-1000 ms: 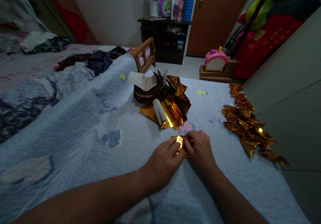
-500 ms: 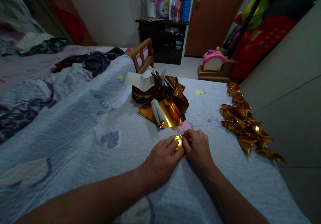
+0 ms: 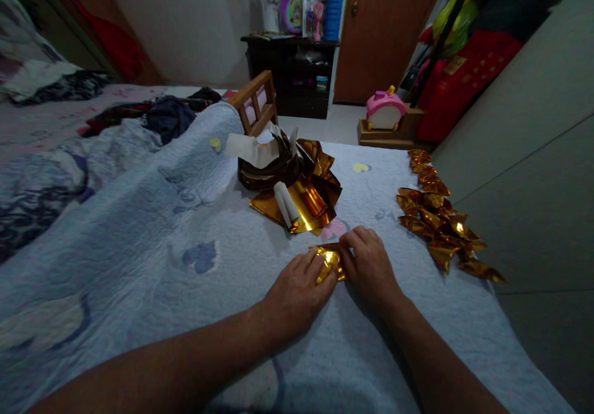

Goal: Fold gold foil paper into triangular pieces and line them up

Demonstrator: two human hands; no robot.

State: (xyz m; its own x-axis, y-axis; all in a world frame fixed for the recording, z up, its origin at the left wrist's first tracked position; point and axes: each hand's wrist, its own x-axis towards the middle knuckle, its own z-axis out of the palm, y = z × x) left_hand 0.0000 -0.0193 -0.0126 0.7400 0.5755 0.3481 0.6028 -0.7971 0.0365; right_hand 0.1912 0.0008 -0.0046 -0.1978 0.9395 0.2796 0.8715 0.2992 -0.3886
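Note:
A piece of gold foil paper [image 3: 331, 262], partly folded, lies on the bed cover between my two hands. My left hand [image 3: 299, 287] grips its left and near side, with the thumb pressed on the front edge. At its right end, my right hand [image 3: 369, 262] has thumb and fingers closed on the foil. Just beyond my hands is a pile of loose gold foil sheets [image 3: 304, 200], some rolled and showing a pale back. Several folded gold foil pieces [image 3: 436, 216] lie in a row along the bed's right edge.
The light blue quilted cover [image 3: 223, 321] spreads under everything. A wooden bed rail [image 3: 253, 101] stands behind the pile. Rumpled clothes [image 3: 169, 117] lie at the left. Past the bed are a dark cabinet [image 3: 290, 80] and a pink toy [image 3: 385, 111]; a pale panel [image 3: 533, 185] borders the right.
The view has shifted slightly, so the surroundings sit further left. My right fingers have moved a little off the foil's middle, and more of its gold surface shows between my hands.

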